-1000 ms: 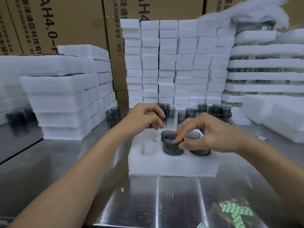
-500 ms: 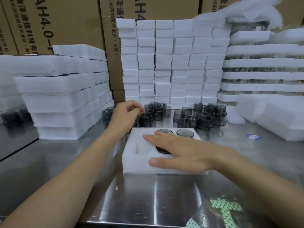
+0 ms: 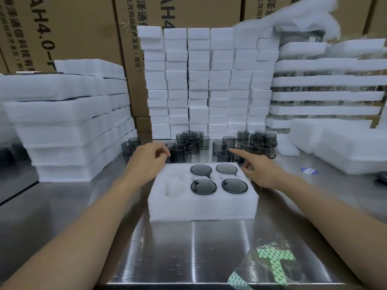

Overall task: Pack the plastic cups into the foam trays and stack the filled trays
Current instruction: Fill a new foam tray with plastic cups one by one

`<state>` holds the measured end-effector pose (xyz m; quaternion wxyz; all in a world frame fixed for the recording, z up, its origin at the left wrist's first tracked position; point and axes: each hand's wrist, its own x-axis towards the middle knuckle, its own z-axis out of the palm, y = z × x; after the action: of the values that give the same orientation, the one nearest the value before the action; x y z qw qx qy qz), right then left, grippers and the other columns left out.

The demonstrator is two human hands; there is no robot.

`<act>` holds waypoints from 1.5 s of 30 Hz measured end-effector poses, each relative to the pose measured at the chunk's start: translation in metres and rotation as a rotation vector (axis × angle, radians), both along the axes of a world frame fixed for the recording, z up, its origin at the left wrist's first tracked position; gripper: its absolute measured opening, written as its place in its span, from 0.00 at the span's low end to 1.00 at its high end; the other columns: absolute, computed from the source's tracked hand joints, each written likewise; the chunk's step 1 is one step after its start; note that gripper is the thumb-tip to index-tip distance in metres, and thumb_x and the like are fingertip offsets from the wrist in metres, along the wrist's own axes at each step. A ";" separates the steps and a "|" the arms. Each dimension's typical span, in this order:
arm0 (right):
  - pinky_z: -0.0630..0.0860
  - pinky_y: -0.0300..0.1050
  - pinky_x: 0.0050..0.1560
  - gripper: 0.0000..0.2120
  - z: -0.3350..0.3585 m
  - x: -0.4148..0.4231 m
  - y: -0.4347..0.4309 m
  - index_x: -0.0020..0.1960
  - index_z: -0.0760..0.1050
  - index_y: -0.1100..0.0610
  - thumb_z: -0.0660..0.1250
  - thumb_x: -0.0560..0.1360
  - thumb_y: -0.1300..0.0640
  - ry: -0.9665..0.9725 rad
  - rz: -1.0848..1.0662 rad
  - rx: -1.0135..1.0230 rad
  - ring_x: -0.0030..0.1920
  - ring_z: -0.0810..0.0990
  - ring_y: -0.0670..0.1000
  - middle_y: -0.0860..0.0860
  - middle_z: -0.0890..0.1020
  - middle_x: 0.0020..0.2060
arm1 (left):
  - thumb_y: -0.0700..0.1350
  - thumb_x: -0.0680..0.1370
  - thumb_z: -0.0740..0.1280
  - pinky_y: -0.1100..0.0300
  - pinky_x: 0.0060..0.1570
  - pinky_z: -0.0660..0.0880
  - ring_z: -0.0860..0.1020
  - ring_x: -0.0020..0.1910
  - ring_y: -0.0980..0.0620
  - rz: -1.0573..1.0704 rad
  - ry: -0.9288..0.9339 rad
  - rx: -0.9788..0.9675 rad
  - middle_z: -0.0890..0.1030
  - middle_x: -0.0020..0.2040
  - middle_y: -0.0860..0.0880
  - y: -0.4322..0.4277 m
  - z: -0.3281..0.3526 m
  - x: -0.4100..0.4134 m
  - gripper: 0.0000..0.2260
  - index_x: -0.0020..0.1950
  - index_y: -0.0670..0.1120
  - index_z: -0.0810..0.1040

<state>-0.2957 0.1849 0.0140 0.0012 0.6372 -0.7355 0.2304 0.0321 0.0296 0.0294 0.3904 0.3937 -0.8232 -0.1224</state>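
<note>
The left grip [image 3: 148, 159] is a bare hand with the fingers loosely curled and nothing seen inside them. Its fingertips lie just beside a loose cup [image 3: 178, 154] at the back left corner of the foam tray [image 3: 201, 208]; whether they touch that cup I cannot tell. The left forearm runs in from the lower left, wrist above the tray's left edge.

The right grip [image 3: 264, 173] holds nothing. Its index finger is stretched out toward the loose cups [image 3: 252, 144] behind the tray, the other fingers are bent, and the hand hovers by the tray's back right corner.

The tray sits flat on the steel worktop [image 3: 209, 254] between the two arms. Four dark cups are seated in it: two in the back row [image 3: 201, 170] and two in the front row [image 3: 203, 186]. The left-hand pocket [image 3: 174, 188] is unfilled.

Stacks of white foam [image 3: 62, 122] stand to the left, foam blocks [image 3: 209, 80] behind, layered trays [image 3: 324, 95] to the right, and cardboard boxes [image 3: 73, 28] at the back. A clear bag with green print [image 3: 274, 262] lies near the worktop's front edge.
</note>
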 end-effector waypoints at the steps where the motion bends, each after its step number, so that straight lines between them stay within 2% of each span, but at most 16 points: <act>1: 0.79 0.46 0.47 0.29 -0.001 0.005 -0.004 0.79 0.60 0.30 0.66 0.83 0.46 0.030 -0.008 0.011 0.42 0.81 0.40 0.39 0.83 0.43 | 0.44 0.80 0.65 0.58 0.36 0.73 0.79 0.36 0.57 -0.005 0.000 -0.008 0.82 0.38 0.64 0.000 0.001 0.000 0.13 0.42 0.61 0.82; 3: 0.78 0.47 0.47 0.23 -0.001 0.013 -0.010 0.76 0.67 0.36 0.66 0.83 0.48 0.079 -0.035 -0.002 0.45 0.80 0.42 0.36 0.80 0.45 | 0.43 0.80 0.65 0.57 0.37 0.75 0.79 0.37 0.57 -0.013 -0.003 -0.021 0.82 0.38 0.63 0.000 0.001 0.000 0.14 0.42 0.61 0.82; 5: 0.78 0.49 0.46 0.12 0.000 0.016 -0.012 0.65 0.75 0.39 0.64 0.83 0.51 0.068 -0.062 -0.076 0.45 0.80 0.46 0.36 0.80 0.43 | 0.43 0.80 0.65 0.53 0.40 0.79 0.79 0.37 0.57 -0.019 -0.013 -0.042 0.82 0.39 0.64 0.001 0.003 0.001 0.13 0.42 0.61 0.82; 8: 0.81 0.55 0.50 0.06 0.006 0.019 -0.004 0.50 0.76 0.39 0.67 0.83 0.51 -0.012 -0.092 -0.163 0.45 0.82 0.48 0.39 0.82 0.39 | 0.46 0.79 0.65 0.51 0.43 0.81 0.79 0.39 0.58 -0.052 0.019 -0.071 0.82 0.40 0.64 0.004 0.008 0.002 0.11 0.42 0.61 0.81; 12: 0.82 0.54 0.49 0.02 0.021 0.030 0.010 0.52 0.81 0.45 0.70 0.82 0.52 -0.077 -0.092 -0.427 0.43 0.83 0.46 0.40 0.84 0.41 | 0.50 0.77 0.64 0.53 0.46 0.81 0.81 0.44 0.58 -0.150 0.138 -0.128 0.83 0.45 0.63 0.014 0.019 -0.004 0.09 0.46 0.63 0.81; 14: 0.81 0.52 0.48 0.03 0.032 0.043 0.017 0.55 0.82 0.48 0.70 0.82 0.53 -0.041 -0.031 -0.615 0.41 0.81 0.43 0.38 0.82 0.41 | 0.50 0.79 0.68 0.56 0.47 0.79 0.82 0.50 0.58 -0.230 0.194 -0.194 0.82 0.51 0.63 0.022 0.021 -0.011 0.08 0.55 0.63 0.81; 18: 0.82 0.51 0.39 0.06 0.045 0.085 0.029 0.56 0.85 0.55 0.71 0.83 0.55 0.206 0.184 -0.922 0.38 0.83 0.48 0.47 0.86 0.45 | 0.58 0.78 0.75 0.65 0.49 0.73 0.78 0.61 0.58 -0.321 0.217 -0.346 0.76 0.63 0.64 0.045 0.027 -0.025 0.27 0.75 0.63 0.72; 21: 0.79 0.51 0.29 0.08 0.043 0.112 0.030 0.55 0.87 0.57 0.69 0.84 0.56 0.434 0.283 -1.054 0.34 0.84 0.55 0.50 0.86 0.43 | 0.56 0.76 0.78 0.66 0.56 0.73 0.77 0.66 0.57 -0.370 0.255 -0.486 0.77 0.68 0.60 0.060 0.032 -0.030 0.30 0.76 0.57 0.73; 24: 0.76 0.49 0.26 0.07 0.041 0.125 0.031 0.55 0.87 0.56 0.70 0.83 0.59 0.460 0.325 -1.114 0.31 0.81 0.55 0.50 0.85 0.41 | 0.50 0.74 0.79 0.69 0.58 0.70 0.78 0.64 0.58 -0.387 0.317 -0.559 0.79 0.65 0.61 0.070 0.036 -0.032 0.26 0.71 0.50 0.78; 26: 0.77 0.49 0.26 0.09 0.042 0.124 0.032 0.61 0.84 0.53 0.72 0.82 0.59 0.403 0.331 -1.125 0.30 0.80 0.52 0.48 0.86 0.41 | 0.49 0.74 0.79 0.71 0.56 0.69 0.78 0.63 0.57 -0.368 0.365 -0.566 0.80 0.64 0.59 0.072 0.038 -0.031 0.25 0.70 0.48 0.79; 29: 0.79 0.49 0.30 0.21 0.042 0.116 0.032 0.72 0.72 0.48 0.72 0.82 0.58 0.329 0.273 -1.098 0.33 0.82 0.47 0.45 0.84 0.43 | 0.50 0.74 0.82 0.67 0.51 0.73 0.80 0.61 0.52 -0.364 0.440 -0.499 0.81 0.62 0.56 0.072 0.043 -0.029 0.26 0.70 0.49 0.79; 33: 0.80 0.49 0.31 0.26 0.040 0.106 0.028 0.77 0.70 0.48 0.72 0.82 0.57 0.294 0.180 -1.040 0.36 0.80 0.44 0.46 0.82 0.48 | 0.52 0.72 0.82 0.68 0.45 0.74 0.81 0.59 0.52 -0.470 0.522 -0.174 0.84 0.59 0.56 0.069 0.045 -0.029 0.27 0.70 0.52 0.81; 37: 0.80 0.47 0.34 0.20 0.040 0.107 0.028 0.72 0.73 0.47 0.70 0.81 0.48 0.185 0.123 -1.015 0.39 0.81 0.41 0.44 0.81 0.53 | 0.59 0.73 0.77 0.59 0.50 0.81 0.83 0.53 0.53 -0.552 0.567 0.071 0.87 0.52 0.52 0.070 0.045 -0.030 0.27 0.70 0.53 0.81; 39: 0.82 0.49 0.38 0.17 0.041 0.110 0.029 0.67 0.78 0.49 0.71 0.80 0.46 0.069 0.114 -0.988 0.40 0.83 0.43 0.43 0.83 0.53 | 0.61 0.73 0.76 0.53 0.53 0.82 0.84 0.49 0.51 -0.537 0.583 0.094 0.88 0.48 0.49 0.073 0.044 -0.032 0.25 0.68 0.55 0.80; 41: 0.83 0.49 0.43 0.16 0.040 0.113 0.029 0.64 0.81 0.49 0.73 0.79 0.46 -0.044 0.096 -0.939 0.39 0.84 0.43 0.41 0.86 0.52 | 0.63 0.74 0.76 0.49 0.50 0.80 0.84 0.46 0.48 -0.513 0.602 0.091 0.87 0.46 0.48 0.076 0.042 -0.034 0.23 0.65 0.55 0.80; 45: 0.81 0.44 0.42 0.08 0.044 0.120 0.030 0.59 0.85 0.47 0.74 0.80 0.50 -0.556 0.184 -0.799 0.40 0.88 0.47 0.40 0.88 0.47 | 0.58 0.76 0.76 0.54 0.43 0.79 0.82 0.44 0.52 -0.551 0.598 0.048 0.86 0.49 0.53 0.080 0.041 -0.035 0.24 0.70 0.56 0.79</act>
<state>-0.1754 0.2147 0.0577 0.0287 0.5638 -0.5027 0.6547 -0.0034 0.1097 0.0707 0.5558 0.1147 -0.7450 -0.3506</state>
